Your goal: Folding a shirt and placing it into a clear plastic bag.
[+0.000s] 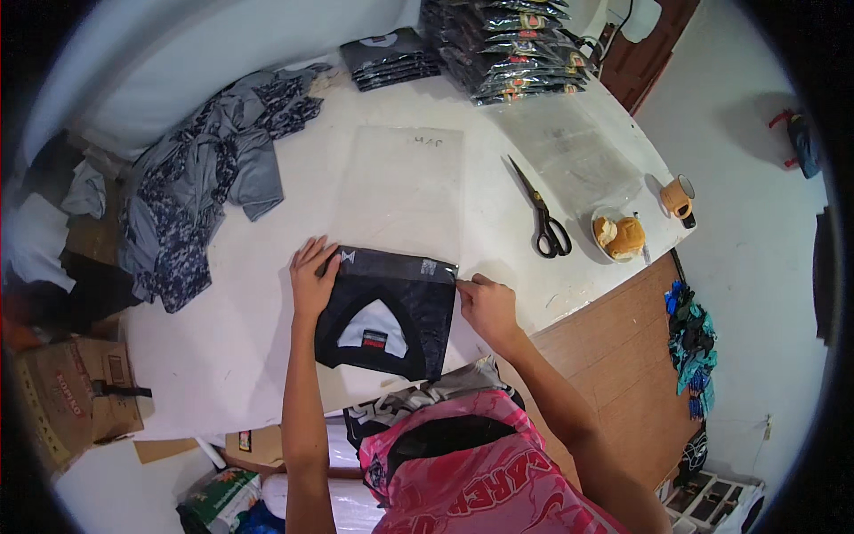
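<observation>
A folded black T-shirt (436, 325) with a white inside and a dark neck label lies near the table's front edge, in what looks like a clear plastic bag (391, 261). My left hand (313, 278) rests on the bag's far left corner, fingers stretched out. At the far right corner, my right hand (485, 307) is closed, pinching the bag's edge between thumb and finger. Directly beyond the shirt, a flat clear plastic sheet or bag (400, 178) lies on the white table (240, 356).
Black-handled scissors (543, 218) lie to the right, near a plate of bread (627, 238) and a mug (678, 192). Clear bags (569, 147) are beyond. Packed shirts (498, 53) are stacked at the back; loose grey camouflage garments (213, 169) lie left. A cardboard box (80, 400) stands lower left.
</observation>
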A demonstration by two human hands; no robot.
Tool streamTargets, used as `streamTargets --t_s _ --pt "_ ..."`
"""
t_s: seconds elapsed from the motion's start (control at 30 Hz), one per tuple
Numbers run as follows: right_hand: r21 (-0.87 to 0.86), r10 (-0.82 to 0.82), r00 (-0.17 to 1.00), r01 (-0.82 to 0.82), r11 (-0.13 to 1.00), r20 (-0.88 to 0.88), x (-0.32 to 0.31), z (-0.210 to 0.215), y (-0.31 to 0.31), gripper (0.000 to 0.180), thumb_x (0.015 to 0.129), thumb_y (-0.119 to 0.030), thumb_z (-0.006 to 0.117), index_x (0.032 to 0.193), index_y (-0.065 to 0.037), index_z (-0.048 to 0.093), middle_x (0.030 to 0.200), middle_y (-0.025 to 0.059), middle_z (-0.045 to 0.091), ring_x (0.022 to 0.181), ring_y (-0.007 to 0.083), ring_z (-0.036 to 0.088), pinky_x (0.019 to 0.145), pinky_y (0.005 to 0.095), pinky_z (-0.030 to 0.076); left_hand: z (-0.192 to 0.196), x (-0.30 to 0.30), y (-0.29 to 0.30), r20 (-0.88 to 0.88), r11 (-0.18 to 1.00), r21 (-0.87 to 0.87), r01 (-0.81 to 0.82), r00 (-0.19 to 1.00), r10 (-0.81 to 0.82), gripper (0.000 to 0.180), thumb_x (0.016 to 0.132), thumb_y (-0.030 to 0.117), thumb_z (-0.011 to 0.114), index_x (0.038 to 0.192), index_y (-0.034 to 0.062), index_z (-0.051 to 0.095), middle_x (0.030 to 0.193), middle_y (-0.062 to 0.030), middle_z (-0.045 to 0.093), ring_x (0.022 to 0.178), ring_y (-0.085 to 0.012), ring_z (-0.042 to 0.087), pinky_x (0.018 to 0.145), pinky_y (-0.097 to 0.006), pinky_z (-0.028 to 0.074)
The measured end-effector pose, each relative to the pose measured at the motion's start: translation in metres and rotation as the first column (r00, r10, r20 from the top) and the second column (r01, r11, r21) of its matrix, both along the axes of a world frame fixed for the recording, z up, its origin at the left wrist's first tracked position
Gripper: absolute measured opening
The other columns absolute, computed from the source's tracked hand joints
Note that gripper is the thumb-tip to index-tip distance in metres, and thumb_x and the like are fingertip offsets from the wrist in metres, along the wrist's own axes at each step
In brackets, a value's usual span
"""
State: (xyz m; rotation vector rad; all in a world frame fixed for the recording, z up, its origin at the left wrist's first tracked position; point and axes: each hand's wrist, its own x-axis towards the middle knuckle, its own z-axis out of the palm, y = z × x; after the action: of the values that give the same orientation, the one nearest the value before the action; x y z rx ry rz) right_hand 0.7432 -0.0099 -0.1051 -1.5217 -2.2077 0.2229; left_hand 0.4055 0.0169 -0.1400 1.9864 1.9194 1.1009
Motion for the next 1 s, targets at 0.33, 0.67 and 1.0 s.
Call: streamTargets --t_s 0.33,0.67,1.0 --pt "0.040 -0.062 0.997 0.064 0.997 -0.050 0.005 0.007 0.003 0.012 0.080 -0.011 0.064 0.086 -0.010 0.074 0.071 0.0106 0.064 0.061 0.0319 0.064 0.056 0.0418 0.052 0.001 0.002 -0.006 0.021 1.000 0.004 -0.014 1.000 0.014 0.034 0.087 0.026 0.070 0.117 0.0094 0.070 0.130 -0.0093 0.063 0.132 -0.0290 0.049 0.114 -0.047 0.026" --pt "-0.051 0.033 0.994 -0.027 0.998 0.105 -0.003 0.008 -0.010 0.011 0.078 -0.011 0.063 0.081 -0.008 0.073 0.074 0.0128 0.066 0.064 0.0336 0.065 0.059 0.0443 0.052 0.003 -0.002 -0.006 -0.028 0.999 -0.018 0.035 0.999 -0.035 0.030 0.086 0.029 0.072 0.112 0.0158 0.074 0.130 -0.0052 0.064 0.132 -0.0278 0.047 0.112 -0.046 0.026" --pt "-0.022 -0.061 0.998 0.061 0.998 -0.022 0.002 0.011 -0.011 0.009 0.076 -0.011 0.063 0.077 -0.007 0.071 0.076 0.0121 0.066 0.065 0.0341 0.066 0.060 0.0439 0.054 0.007 0.003 -0.008 -0.039 0.999 0.012 0.043 0.998 -0.043 0.027 0.086 0.022 0.072 0.112 0.0119 0.074 0.127 -0.0073 0.066 0.128 -0.0309 0.051 0.110 -0.044 0.031"
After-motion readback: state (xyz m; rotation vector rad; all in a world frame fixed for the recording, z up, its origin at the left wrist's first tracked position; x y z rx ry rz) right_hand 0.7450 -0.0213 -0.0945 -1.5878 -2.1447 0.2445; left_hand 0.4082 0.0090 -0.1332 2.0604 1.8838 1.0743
